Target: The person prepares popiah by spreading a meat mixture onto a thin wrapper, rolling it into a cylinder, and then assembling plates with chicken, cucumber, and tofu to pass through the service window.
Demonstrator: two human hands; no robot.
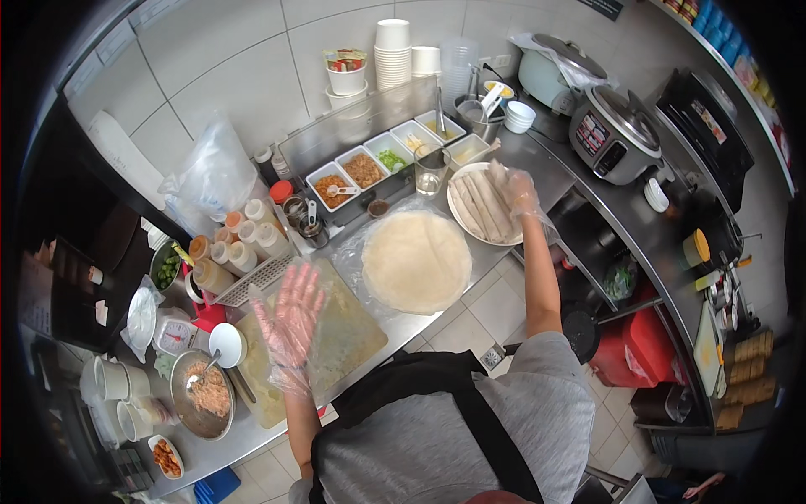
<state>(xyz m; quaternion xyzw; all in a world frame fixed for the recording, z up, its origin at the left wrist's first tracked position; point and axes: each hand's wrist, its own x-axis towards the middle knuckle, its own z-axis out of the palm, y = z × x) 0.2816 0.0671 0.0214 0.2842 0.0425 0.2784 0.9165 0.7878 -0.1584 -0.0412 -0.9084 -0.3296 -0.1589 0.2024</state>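
My left hand (pixel 293 315), in a clear plastic glove, is raised palm up with fingers spread above a stained cutting board (pixel 352 327); nothing is in it. My right hand (pixel 520 191), also gloved, is at the right rim of a round white plate (pixel 456 214) that holds several pale rolls (pixel 482 208) side by side. Its fingers meet the upper end of a roll; whether they grip it is unclear. Between my hands lies a stack of thin round wrapper sheets (pixel 415 261) on clear plastic. A drinking glass (pixel 431 173) stands just behind the sheets.
White tubs of fillings (pixel 362 170) line the back of the counter. Squeeze bottles (pixel 242 255) stand at the left. A steel bowl of pinkish filling with a spoon (pixel 204 394) and a kitchen scale (pixel 175 334) are further left. Rice cookers (pixel 614 135) stand at the right.
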